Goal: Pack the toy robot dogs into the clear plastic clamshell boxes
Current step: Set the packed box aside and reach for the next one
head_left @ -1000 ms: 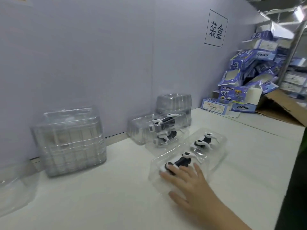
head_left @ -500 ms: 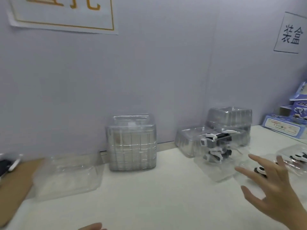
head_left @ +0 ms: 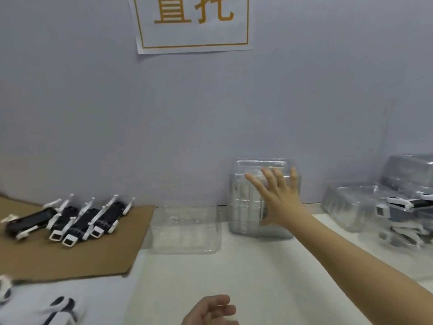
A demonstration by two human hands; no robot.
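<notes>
Spreading empty fingers before stacked clamshell boxes, right hand sits below an orange-lettered sign; left hand loosely curled.

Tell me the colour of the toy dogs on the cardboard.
Toy dogs: black bodies, white legs. Head view shows them best.

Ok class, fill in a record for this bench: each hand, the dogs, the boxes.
right hand: open, fingers spread, in front of the box stack; contact unclear
left hand: low at the frame edge, loosely curled, holding nothing
dogs: row on cardboard, left
empty box: flat, between cardboard and stack
boxed dog: far right
</notes>
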